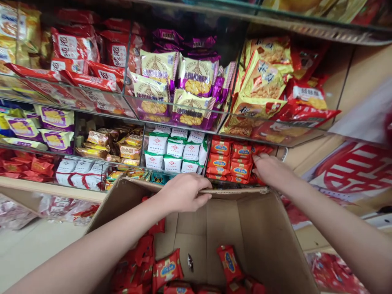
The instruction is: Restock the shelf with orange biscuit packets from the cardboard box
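My left hand point(188, 192) is closed over the far rim of an open cardboard box point(257, 228), thumb on the inner side. Several red snack packets point(168, 269) with blue labels lie in the box, mostly toward its near and left parts. At the right end of a shelf compartment, my right hand point(271, 170) has its fingers closed on a red packet point(260, 150), partly hidden by the hand. Beside it, similar red packets point(240, 169) are stacked in rows. A small shiny wrapped piece point(190, 262) sits on the box floor.
Clear dividers and a shelf lip point(183, 122) run above my hands. White-and-green packets point(173, 153) fill the compartment to the left. Higher up are purple-and-cream biscuit packs point(191, 90) and yellow packs point(263, 77). A red-printed white bag point(346, 171) hangs at the right.
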`<state>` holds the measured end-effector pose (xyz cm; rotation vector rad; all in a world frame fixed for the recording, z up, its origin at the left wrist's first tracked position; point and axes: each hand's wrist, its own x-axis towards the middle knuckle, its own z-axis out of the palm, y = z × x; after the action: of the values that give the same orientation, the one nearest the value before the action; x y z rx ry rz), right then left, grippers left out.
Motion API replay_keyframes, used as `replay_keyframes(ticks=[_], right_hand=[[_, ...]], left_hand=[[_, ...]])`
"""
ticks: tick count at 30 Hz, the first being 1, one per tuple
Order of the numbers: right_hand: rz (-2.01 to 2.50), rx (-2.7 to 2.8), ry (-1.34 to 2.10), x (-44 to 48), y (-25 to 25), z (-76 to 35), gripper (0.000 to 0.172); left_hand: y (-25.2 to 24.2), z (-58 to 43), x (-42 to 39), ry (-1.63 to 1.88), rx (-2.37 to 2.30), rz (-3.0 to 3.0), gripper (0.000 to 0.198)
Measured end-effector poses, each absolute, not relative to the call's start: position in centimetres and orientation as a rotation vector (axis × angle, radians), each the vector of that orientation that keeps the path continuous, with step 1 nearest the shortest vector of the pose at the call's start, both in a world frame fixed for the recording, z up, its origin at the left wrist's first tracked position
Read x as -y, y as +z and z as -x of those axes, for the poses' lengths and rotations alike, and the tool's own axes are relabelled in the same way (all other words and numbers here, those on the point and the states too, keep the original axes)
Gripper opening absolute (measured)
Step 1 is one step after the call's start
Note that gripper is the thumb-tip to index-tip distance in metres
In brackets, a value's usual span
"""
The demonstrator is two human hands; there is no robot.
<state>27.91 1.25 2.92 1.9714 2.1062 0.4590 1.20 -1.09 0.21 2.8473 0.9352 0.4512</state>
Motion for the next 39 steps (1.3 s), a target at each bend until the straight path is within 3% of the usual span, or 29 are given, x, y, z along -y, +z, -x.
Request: replay_keyframes(ticks=[4,9,20,34,39], right_hand=[[-1.957,-2.122,0.533,0.1,3.1,-28.3,0.027],[-1.959,-2.046,0.421,1.5,3.4,-28.3,0.018],[-2.152,-2.058,0.437,1.7,3.4,-27.9,0.034],[-2.122,-2.073,0.575,3.1,3.6,-28.2,0.022],[-2.019,-2.484,0.549,6.4,3.6,-24.2,0.027]], left_hand=[[0.2,-1.4,0.9,0.431,-0.918,-2.854,0.024],[0.3,-1.9,0.5,0.37,-0.96,-2.853,0.026],[-0.1,-2.2,0.5,0.321,-1.098,-2.722,0.032],[0.1,-1.6,2.5,0.319,-1.0,-2.885,0.024],[0.1,-1.3,2.4,0.31,-0.977,-2.936,0.021]])
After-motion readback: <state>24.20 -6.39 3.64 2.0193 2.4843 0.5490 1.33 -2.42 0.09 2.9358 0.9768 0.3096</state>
